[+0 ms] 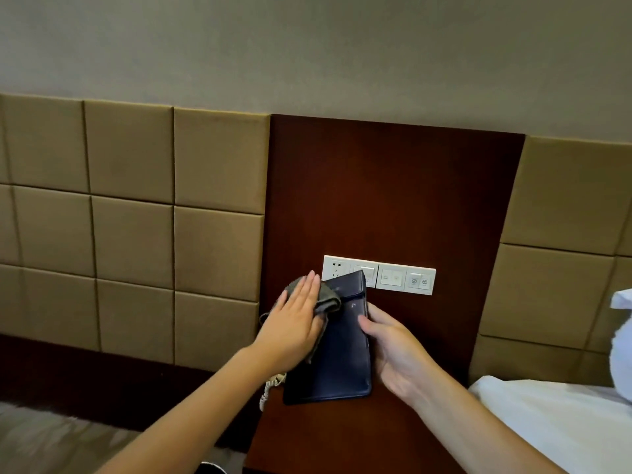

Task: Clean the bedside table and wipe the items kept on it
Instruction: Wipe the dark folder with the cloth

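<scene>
The wiping is under way on one item, a dark blue folder (338, 364). It is held up over the back half of the counter (342, 436), in front of the wooden back panel. The left hand (294, 319) lies flat with straight fingers, pressing a grey cloth (328, 301) against the folder's upper left part. The right hand (393, 350) holds the folder by its right long edge, thumb on the front face and fingers curled behind.

My judgement is that the task is at an early or middle stage. Only the upper part of this folder is under the cloth, and its lower face and the counter top are not yet being wiped. A coiled phone cord (272, 386) shows at the counter's left edge, so a phone probably waits there, hidden behind the arm and folder.

The folder's long axis runs from the counter's near side up toward the back. Its top short end points at the white switch plate (403, 278) and overlaps the plate's left part. Its broad face is turned toward the person. Whether the bottom edge rests on the counter, I cannot tell.
</scene>
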`<state>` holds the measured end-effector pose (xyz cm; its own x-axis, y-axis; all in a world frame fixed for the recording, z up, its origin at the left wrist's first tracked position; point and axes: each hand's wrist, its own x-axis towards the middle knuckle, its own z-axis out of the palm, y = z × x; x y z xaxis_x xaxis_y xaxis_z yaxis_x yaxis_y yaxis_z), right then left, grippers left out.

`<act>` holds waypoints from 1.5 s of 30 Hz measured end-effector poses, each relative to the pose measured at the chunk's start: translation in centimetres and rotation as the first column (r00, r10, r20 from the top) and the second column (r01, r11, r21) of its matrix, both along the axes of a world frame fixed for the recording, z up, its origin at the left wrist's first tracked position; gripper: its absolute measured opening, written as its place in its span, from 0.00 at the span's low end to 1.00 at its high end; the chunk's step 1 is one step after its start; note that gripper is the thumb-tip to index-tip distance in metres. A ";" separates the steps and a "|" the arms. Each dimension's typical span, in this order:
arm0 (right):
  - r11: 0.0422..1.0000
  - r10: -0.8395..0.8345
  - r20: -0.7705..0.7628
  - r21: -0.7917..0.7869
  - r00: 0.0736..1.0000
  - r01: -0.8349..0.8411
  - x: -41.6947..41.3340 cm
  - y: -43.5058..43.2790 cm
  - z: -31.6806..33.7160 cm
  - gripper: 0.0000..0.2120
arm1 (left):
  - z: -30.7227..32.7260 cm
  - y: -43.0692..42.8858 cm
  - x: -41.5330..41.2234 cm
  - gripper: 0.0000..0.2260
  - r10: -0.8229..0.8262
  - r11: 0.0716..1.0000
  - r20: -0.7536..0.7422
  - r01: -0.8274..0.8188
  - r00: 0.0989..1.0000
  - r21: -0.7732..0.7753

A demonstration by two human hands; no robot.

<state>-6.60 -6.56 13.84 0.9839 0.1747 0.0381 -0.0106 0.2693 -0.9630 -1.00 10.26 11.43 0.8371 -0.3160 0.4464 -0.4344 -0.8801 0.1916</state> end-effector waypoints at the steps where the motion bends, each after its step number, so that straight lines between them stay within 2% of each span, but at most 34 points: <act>1: 1.000 -0.001 0.007 -0.016 1.000 0.002 0.0 0.1 0.1 0.17 | 0.1 -0.7 -0.6 0.27 -0.025 1.000 0.025 0.025 0.999 -0.007; 4: 1.000 -0.016 0.008 -0.011 1.000 0.016 -0.1 0.3 0.2 0.19 | -0.3 -2.7 -2.3 0.27 -0.174 0.984 0.156 0.166 0.972 0.060; 6: 1.000 -0.015 -0.004 0.015 1.000 0.015 -0.2 0.5 -0.1 0.19 | -0.2 -2.6 -1.5 0.26 -0.251 0.967 0.179 0.237 0.951 0.097; 9: 1.000 0.000 0.011 -0.025 1.000 0.001 -0.4 0.5 -0.9 0.18 | 0.5 -1.0 0.9 0.26 -0.216 0.974 0.176 0.198 0.960 0.113; 13: 0.998 0.010 0.028 -0.068 1.000 -0.008 -0.4 0.3 -1.0 0.18 | 1.6 -0.3 1.6 0.27 -0.139 0.990 0.080 0.136 0.987 0.037; 15: 0.997 0.011 0.017 -0.081 1.000 -0.010 -0.2 0.4 -1.0 0.17 | 1.6 -1.2 0.7 0.28 -0.147 0.986 0.105 0.138 0.984 0.090; 17: 0.994 -0.009 0.007 -0.106 1.000 0.009 -0.1 0.6 -0.9 0.16 | 1.3 -2.4 -0.1 0.28 -0.209 0.967 0.192 0.173 0.959 0.189; 19: 0.992 -0.045 0.002 -0.120 0.999 0.045 0.0 0.9 -1.2 0.16 | 1.5 -2.6 0.2 0.27 -0.262 0.949 0.209 0.211 0.942 0.236; 23: 0.986 -0.076 0.039 -0.149 0.996 0.081 0.5 1.1 -1.4 0.17 | 2.6 -1.2 1.9 0.25 -0.227 0.963 0.163 0.197 0.960 0.183; 28: 0.982 -0.112 0.106 -0.140 0.988 0.126 -0.2 0.8 -0.5 0.17 | 1.9 0.3 2.5 0.25 -0.179 0.977 0.183 0.153 0.967 0.147; 31: 0.972 -0.147 0.146 -0.163 0.978 0.170 -0.2 -0.6 0.3 0.17 | 0.1 3.0 2.8 0.26 -0.098 0.995 0.047 0.099 0.994 -0.025; 33: 0.968 -0.113 0.147 -0.205 0.983 0.143 -0.1 -0.8 0.2 0.17 | -0.8 3.0 2.2 0.27 -0.106 0.979 0.024 0.109 0.994 -0.171; 35: 0.958 -0.077 0.139 -0.264 0.987 0.112 -0.2 0.1 -0.3 0.18 | -0.5 1.0 1.2 0.28 -0.105 0.985 0.090 0.116 0.990 -0.126; 39: 0.966 -0.064 0.079 -0.244 0.995 0.081 -0.2 1.5 -1.8 0.16 | 1.5 -3.0 0.6 0.25 -0.205 0.976 0.293 0.174 0.934 0.128; 41: 0.965 -0.100 0.063 -0.238 0.993 0.112 -0.2 1.2 -2.1 0.16 | 2.6 -3.1 0.8 0.26 -0.254 0.963 0.263 0.217 0.931 0.163; 43: 0.962 -0.121 0.074 -0.237 0.990 0.136 -0.5 0.5 -1.9 0.17 | 3.2 -2.3 0.9 0.24 -0.244 0.970 0.211 0.238 0.947 0.053; 45: 0.960 -0.116 0.116 -0.243 0.986 0.141 -0.9 -0.2 -1.5 0.16 | 3.1 -0.8 0.8 0.19 -0.145 0.981 0.126 0.159 0.981 -0.110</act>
<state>-7.45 -6.80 12.36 0.9921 0.0635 0.1083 0.1077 0.0130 -0.9941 -0.15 9.42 14.56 0.7230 -0.3742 0.5807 -0.5870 -0.7759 0.2309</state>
